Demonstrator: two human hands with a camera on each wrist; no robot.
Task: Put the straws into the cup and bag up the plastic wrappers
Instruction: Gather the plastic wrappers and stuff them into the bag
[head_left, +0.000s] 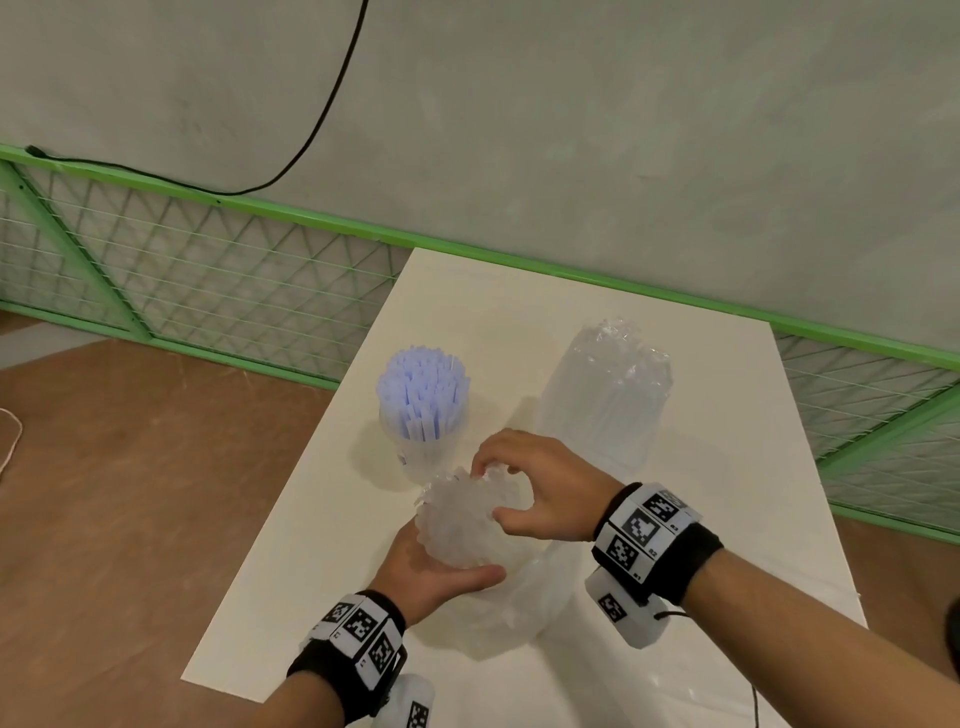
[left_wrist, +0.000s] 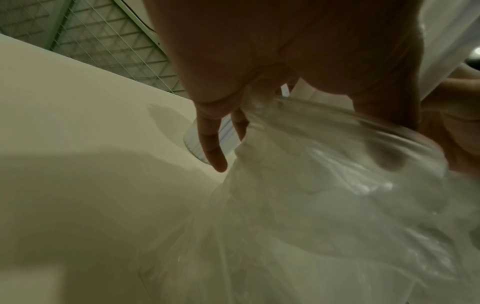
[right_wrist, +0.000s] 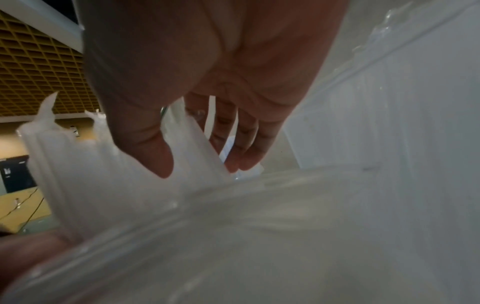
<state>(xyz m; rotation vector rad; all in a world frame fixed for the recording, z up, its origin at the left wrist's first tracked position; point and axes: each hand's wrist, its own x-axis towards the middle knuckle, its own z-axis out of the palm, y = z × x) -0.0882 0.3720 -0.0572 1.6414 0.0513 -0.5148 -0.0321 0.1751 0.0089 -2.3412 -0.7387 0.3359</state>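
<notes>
My left hand (head_left: 434, 571) wraps around a bundle of wrapped straws (head_left: 470, 514) near the middle of the white counter (head_left: 727, 597), fingers and thumb curled about its lower part so it stands roughly upright. The left wrist view shows my fingers (left_wrist: 210, 148) spread along crinkled clear plastic (left_wrist: 324, 205) that bunches below the bundle and spills onto the counter. My right hand (head_left: 540, 491) comes in from the right at the top of the same bundle, its fingertips pinching at the wrapped ends on the far side and its thumb (right_wrist: 145, 144) pressing on the near side, so this hand too is closed on the bundle. In the right wrist view the pale, pointed wrapper tips (right_wrist: 46, 115) stick up beside my thumb.

Just beyond the bundle, toward the far left, stands a clear cup (head_left: 423, 452) holding unwrapped straws (head_left: 422, 387), which look bluish-white and fan out above its rim. The cup is close to the bundle; I cannot tell whether they touch. Farther right on the counter, apart from my hands, stands a big clear plastic pack (head_left: 608, 395), tall and crinkled at its top, with more wrapped straws faintly visible inside.

Behind the counter runs a green rail with wire mesh (head_left: 208, 270) along a pale wall, and a black cable (head_left: 322, 114) hangs down the wall. A brown floor (head_left: 130, 493) lies to the left.
</notes>
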